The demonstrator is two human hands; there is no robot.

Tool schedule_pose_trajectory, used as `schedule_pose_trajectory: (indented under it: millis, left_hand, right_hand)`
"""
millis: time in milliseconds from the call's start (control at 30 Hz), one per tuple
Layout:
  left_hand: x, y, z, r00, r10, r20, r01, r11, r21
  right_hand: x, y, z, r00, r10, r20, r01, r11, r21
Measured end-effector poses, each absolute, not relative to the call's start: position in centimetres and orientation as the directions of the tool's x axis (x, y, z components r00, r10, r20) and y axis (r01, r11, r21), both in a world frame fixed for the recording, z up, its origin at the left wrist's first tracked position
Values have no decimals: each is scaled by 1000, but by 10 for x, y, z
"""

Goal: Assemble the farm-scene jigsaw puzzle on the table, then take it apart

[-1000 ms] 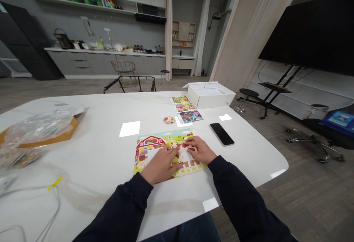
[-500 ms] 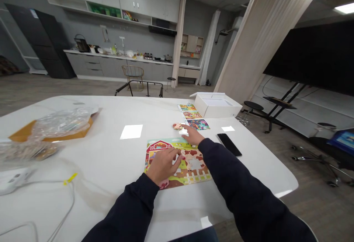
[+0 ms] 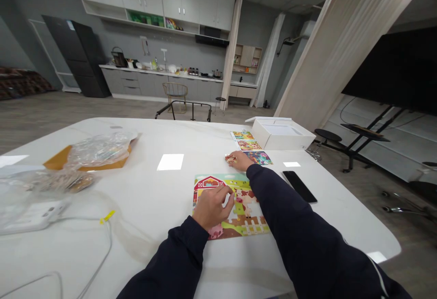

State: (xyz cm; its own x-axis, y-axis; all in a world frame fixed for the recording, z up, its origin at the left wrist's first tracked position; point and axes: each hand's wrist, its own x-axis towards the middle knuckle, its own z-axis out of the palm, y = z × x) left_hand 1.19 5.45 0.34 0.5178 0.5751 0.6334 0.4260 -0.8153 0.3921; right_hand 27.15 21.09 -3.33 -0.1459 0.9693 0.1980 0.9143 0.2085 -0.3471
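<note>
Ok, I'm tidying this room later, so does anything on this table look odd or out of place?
The farm jigsaw puzzle has an unfilled white gap by its fence, just past the left hand. Loose pieces lie off the board under the right hand. Crumpled clear plastic sits bunched on an orange-brown card.

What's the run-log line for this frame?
left hand: on farm jigsaw puzzle | right hand: at puzzle pieces | beside: picture card
</note>
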Motion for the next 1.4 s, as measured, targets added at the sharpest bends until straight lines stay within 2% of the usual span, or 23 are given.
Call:
schedule_pose_trajectory:
  millis: [300,667,1100,1400]
  left_hand:
    - [13,54,3,516,585,626,417,-810,413]
    - [13,52,3,532,588,609,424,-808,409]
    - [17,50,3,550,580,600,415,-814,407]
    - [17,49,3,555,584,591,415,-811,412]
  right_hand:
    - [280,218,-34,-191,965,181,918,241,-316]
    - [281,218,-26,-159,964,211,904,228,-361]
    - [273,216,-28,-119,980,159,926,168,-339]
    - [264,210,-22,-81,975,208,901,161,-403]
